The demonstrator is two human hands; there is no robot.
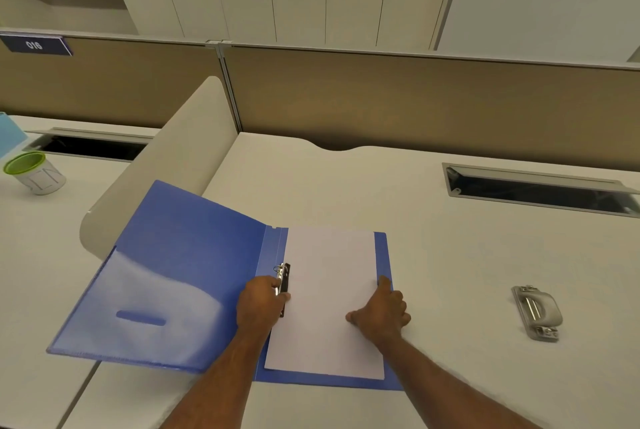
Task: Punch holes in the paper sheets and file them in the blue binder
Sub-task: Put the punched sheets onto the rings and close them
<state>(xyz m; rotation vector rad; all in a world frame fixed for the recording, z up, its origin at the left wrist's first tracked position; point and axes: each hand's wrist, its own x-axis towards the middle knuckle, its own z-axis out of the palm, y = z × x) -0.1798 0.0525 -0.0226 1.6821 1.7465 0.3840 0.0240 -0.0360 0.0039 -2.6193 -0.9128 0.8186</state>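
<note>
lying in blue binder [180, 255], paper sheets [330, 269] point away.

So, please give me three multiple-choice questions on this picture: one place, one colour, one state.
1. Where is the hole punch?
A) on the desk, right of the blue binder
B) inside the binder
C) in a hand

2. Which colour is the rim of the cup at far left?
A) red
B) green
C) black

3. In what state is the binder?
A) closed
B) standing upright
C) open, paper sheets on its right half

Key: 1 A: it lies right of the binder. 2 B: the rim is bright green. 3 C: cover flat leftward, left hand grips the ring mechanism, right hand on the sheets.
</note>
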